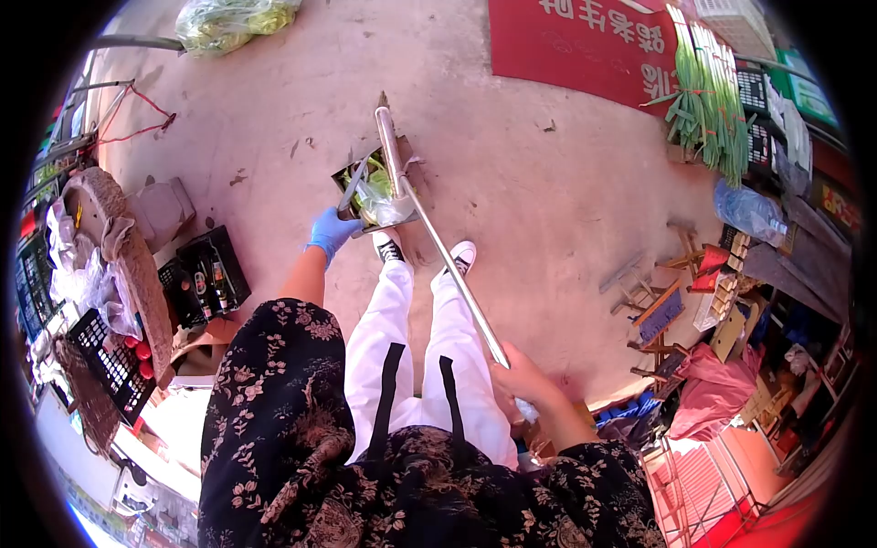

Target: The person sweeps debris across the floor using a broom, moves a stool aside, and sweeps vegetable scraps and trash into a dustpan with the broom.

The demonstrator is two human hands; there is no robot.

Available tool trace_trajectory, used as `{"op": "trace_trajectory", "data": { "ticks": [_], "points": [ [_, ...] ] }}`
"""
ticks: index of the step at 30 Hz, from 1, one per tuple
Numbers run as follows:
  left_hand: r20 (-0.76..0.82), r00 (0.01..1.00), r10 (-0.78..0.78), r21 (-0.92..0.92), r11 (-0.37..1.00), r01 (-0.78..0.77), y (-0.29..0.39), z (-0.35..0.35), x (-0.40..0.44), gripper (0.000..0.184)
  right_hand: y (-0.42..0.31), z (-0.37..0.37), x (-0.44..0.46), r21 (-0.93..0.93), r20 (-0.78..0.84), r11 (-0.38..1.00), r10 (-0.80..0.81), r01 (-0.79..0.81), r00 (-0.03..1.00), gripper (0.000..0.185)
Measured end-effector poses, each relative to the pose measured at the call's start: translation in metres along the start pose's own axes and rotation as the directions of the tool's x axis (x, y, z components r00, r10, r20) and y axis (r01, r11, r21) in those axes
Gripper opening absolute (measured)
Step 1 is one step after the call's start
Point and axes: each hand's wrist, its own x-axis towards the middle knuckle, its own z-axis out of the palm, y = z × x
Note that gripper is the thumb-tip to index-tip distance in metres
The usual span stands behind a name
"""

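My left hand (332, 233), in a blue glove, is closed at the near left corner of what looks like a dark dustpan (407, 146). A grey strip (354, 184) runs up from its fingers; I cannot tell whether this is the pan's handle. Green leaves (377, 173) and a crumpled clear plastic bag (384, 208) lie in the pan. Wrapped round a long metal pole (461, 274) is my right hand (521, 376), low by my right thigh. The pole slants up to a thicker silver tube (388, 146) over the pan, with a brownish tip.
Bundled green onions (713, 110) stand at upper right beside a red sheet (575, 50). Small stools (653, 310) and a pink cloth (717, 393) are on the right. At left sits a black crate (215, 274) with bottles. A bag of greens (237, 23) lies at upper left.
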Motion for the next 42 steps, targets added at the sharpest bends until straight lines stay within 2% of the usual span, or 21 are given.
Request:
{"op": "trace_trajectory", "data": {
  "ticks": [5,8,11,15,16,19,22,25,28,30,34,36,37,38,39,41,42],
  "points": [
    [-0.148,0.986,-0.082,-0.102,0.993,0.067,-0.044,-0.033,-0.015,0.051,-0.026,-0.019,-0.045,0.073,0.051,0.995,0.058,-0.062,0.997,0.020],
    [-0.210,0.968,-0.136,-0.161,0.982,0.103,-0.081,-0.043,-0.010,0.051,-0.050,-0.021,-0.050,0.026,0.036,1.000,-0.001,0.000,0.999,0.021],
    [-0.164,0.964,-0.209,-0.360,0.922,0.139,-0.129,-0.045,0.003,0.049,-0.077,-0.012,-0.024,0.001,0.042,0.998,-0.065,0.065,0.997,0.024],
    [-0.290,0.910,-0.295,-0.432,0.889,0.151,-0.159,-0.057,-0.005,0.041,-0.143,0.018,0.030,-0.150,-0.006,0.981,-0.128,0.126,0.992,0.021],
    [-0.262,0.913,-0.314,-0.520,0.842,0.140,-0.171,-0.058,-0.004,0.040,-0.159,0.026,0.043,-0.207,-0.020,0.970,-0.134,0.127,0.991,0.020],
    [-0.238,0.905,-0.353,-0.577,0.801,0.161,-0.208,-0.057,0.003,0.042,-0.192,0.049,0.094,-0.397,-0.001,0.890,-0.242,0.222,0.970,0.016],
    [-0.248,0.897,-0.366,-0.632,0.763,0.137,-0.260,-0.040,0.027,0.044,-0.230,0.093,0.130,-0.685,-0.035,0.709,-0.262,0.168,0.965,0.019],
    [-0.257,0.859,-0.443,-0.690,0.706,0.158,-0.223,-0.072,0.004,0.048,-0.223,0.125,0.178,-0.849,-0.021,0.510,-0.295,0.139,0.955,0.026],
    [-0.208,0.895,-0.396,-0.728,0.673,0.128,-0.257,-0.066,0.030,0.052,-0.201,0.145,0.193,-0.895,0.030,0.436,-0.157,0.096,0.987,0.029],
    [-0.193,0.890,-0.413,-0.740,0.657,0.144,-0.256,-0.075,0.027,0.052,-0.190,0.146,0.173,-0.913,0.066,0.395,-0.110,0.104,0.992,0.029],
    [-0.218,0.877,-0.429,-0.758,0.641,0.125,-0.231,-0.089,0.003,0.051,-0.174,0.128,0.105,-0.851,0.151,0.488,-0.127,0.195,0.980,0.024],
    [-0.228,0.899,-0.375,-0.837,0.548,0.016,-0.257,-0.065,0.018,0.049,-0.173,0.118,0.068,-0.898,0.167,0.389,-0.128,0.204,0.978,0.025],
    [-0.188,0.934,-0.304,-0.893,0.448,-0.034,-0.218,-0.095,-0.014,0.048,-0.164,0.106,0.057,-0.859,0.204,0.432,-0.204,0.275,0.957,0.025],
    [-0.289,0.869,-0.402,-0.844,0.535,-0.034,-0.224,-0.086,-0.010,0.047,-0.161,0.099,0.041,-0.842,0.219,0.443,-0.239,0.307,0.946,0.025],
    [-0.326,0.841,-0.432,-0.826,0.562,-0.031,-0.232,-0.081,-0.007,0.048,-0.175,0.102,0.018,-0.835,0.197,0.480,-0.196,0.270,0.961,0.024],
    [-0.420,0.795,-0.436,-0.803,0.587,-0.102,-0.217,-0.093,-0.023,0.026,-0.194,0.102,-0.023,-0.798,0.161,0.568,-0.117,0.200,0.980,0.023],
    [-0.417,0.810,-0.412,-0.836,0.523,-0.165,-0.206,-0.104,-0.031,0.025,-0.199,0.096,-0.038,-0.769,0.145,0.617,-0.081,0.164,0.986,0.022]
  ]
}}
